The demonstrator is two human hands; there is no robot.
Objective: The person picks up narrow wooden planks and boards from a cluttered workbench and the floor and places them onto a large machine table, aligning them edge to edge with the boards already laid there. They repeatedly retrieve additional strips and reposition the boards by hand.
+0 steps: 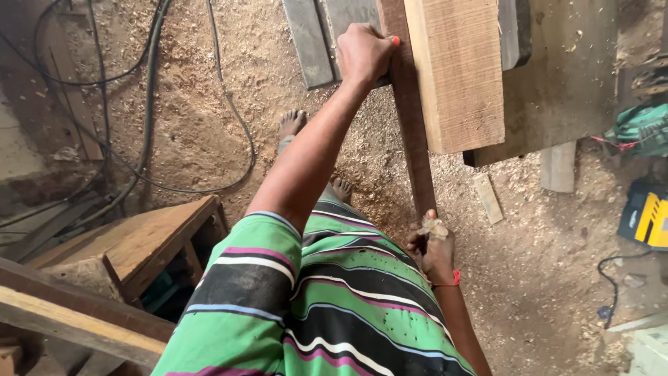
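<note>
- Left hand (363, 54): arm stretched forward, fingers (383, 42) curled shut over the upper edge of the dark wooden strip.
- Right hand (434, 252): held low near the body, fingers closed on the lower end of the same strip, with a crumpled pale scrap (434, 227) pressed against it; red band at the wrist.
- Dark wooden strip (412, 132): long, narrow, reddish-brown; runs from the left hand at top down to the right hand, lying just beside the left edge of the pale plank.
- Pale plank (456, 69): broad, lighter wood, resting on the worktop (563, 90), its near end overhanging.
- Floor (229, 76): covered in sawdust; black cables (149, 104) loop across it at left; two bare feet (292, 124) stand below the strip.
- Wooden stool (149, 240): at lower left, beside stacked timber.
- Green power tool (640, 129): at right edge, on the worktop's far side.
- Yellow and black case (647, 216): on the floor at right.
- Small offcut (487, 198): lies in the sawdust near the strip.
</note>
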